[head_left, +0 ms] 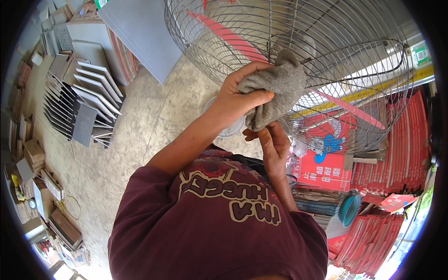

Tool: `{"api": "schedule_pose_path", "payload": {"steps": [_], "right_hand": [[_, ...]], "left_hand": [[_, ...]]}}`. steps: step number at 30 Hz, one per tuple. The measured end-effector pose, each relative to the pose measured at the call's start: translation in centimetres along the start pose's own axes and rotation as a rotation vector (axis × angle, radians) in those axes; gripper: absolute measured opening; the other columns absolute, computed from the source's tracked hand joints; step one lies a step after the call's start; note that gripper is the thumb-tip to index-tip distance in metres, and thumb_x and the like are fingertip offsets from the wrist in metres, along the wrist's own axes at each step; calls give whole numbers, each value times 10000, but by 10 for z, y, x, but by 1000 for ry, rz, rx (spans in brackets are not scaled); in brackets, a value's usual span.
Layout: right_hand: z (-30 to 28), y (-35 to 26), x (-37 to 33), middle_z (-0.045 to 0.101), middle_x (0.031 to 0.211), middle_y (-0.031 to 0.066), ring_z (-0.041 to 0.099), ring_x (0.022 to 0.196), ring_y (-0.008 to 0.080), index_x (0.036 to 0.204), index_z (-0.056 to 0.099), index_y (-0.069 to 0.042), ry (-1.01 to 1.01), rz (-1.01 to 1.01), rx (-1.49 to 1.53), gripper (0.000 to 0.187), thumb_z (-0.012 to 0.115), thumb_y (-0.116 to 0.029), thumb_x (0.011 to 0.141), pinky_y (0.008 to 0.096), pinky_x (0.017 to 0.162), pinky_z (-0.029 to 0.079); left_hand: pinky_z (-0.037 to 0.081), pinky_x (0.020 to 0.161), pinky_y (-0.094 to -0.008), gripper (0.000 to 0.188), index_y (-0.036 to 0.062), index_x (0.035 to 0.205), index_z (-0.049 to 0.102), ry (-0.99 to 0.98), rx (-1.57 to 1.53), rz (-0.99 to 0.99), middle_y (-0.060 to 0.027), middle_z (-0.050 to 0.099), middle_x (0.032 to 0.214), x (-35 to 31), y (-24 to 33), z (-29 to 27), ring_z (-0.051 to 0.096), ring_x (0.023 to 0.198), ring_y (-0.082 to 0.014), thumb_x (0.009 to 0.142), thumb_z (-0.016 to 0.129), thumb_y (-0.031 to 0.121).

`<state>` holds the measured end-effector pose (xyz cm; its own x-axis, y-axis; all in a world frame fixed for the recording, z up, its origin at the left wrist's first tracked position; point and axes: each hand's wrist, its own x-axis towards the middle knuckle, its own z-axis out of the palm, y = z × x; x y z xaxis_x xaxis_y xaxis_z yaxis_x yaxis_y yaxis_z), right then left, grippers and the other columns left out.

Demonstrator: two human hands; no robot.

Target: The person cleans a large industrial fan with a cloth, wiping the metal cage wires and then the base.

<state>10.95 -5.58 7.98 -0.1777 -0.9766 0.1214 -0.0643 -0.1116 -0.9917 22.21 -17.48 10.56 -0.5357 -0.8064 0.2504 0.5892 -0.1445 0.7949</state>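
The fingers of the left hand [238,95] are closed on a bunched, grey-brown, woven-looking cloth [282,84], thumb across its near face. The right hand [277,147] has its fingers curled at the cloth's lower end; whether they pinch it I cannot tell. The cloth lies in front of the large round cage of thin grey wire [338,56], though its contact with the wires is partly hidden.

A firm left grip seems right; gathering the hanging end into the right fingers would keep loose folds from snagging between the wires. Pressure is best kept light and along the wires, since they look thin enough to bend. Inside the cage sit long, pinkish-red blades [228,35], so fingertips should stay outside the gaps and the blades at rest.

Further out, stacked flat red cartons [394,154] stand near the cage's right side; elbow room looks better over the pale, stained floor [161,112] to the left.
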Motion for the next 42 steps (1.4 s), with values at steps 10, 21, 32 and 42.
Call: {"api": "schedule_pose_path", "payload": {"steps": [10,21,32,42], "right_hand": [[0,-3,-2,664,858,99,605,761,127,1170,533,12,-43,29,-70,282,519,-152,941,259,729,482],[3,-4,-6,648,852,112,588,748,130,1172,524,30,-41,21,-75,309,499,-189,956,259,722,469],[4,-4,-11,658,855,105,599,761,122,1163,533,28,-27,63,-80,293,515,-169,947,254,723,481],[6,3,-10,662,889,94,600,774,123,1171,529,20,-86,51,-106,284,522,-145,940,249,736,481]], "left_hand": [[503,780,-303,343,-11,1099,556,507,-222,-60,-78,613,979,0,-61,-88,605,888,-182,760,612,-5],[501,781,-335,316,-38,1075,531,597,-282,-150,-116,592,998,-24,-115,-148,594,903,-226,765,573,9],[462,790,-262,410,24,1161,525,258,-169,-120,-54,605,1013,-11,-77,-50,583,917,-139,767,638,32],[479,784,-278,382,23,1124,559,235,-196,-146,-53,621,973,-6,-96,-77,595,876,-149,746,617,12]]}}
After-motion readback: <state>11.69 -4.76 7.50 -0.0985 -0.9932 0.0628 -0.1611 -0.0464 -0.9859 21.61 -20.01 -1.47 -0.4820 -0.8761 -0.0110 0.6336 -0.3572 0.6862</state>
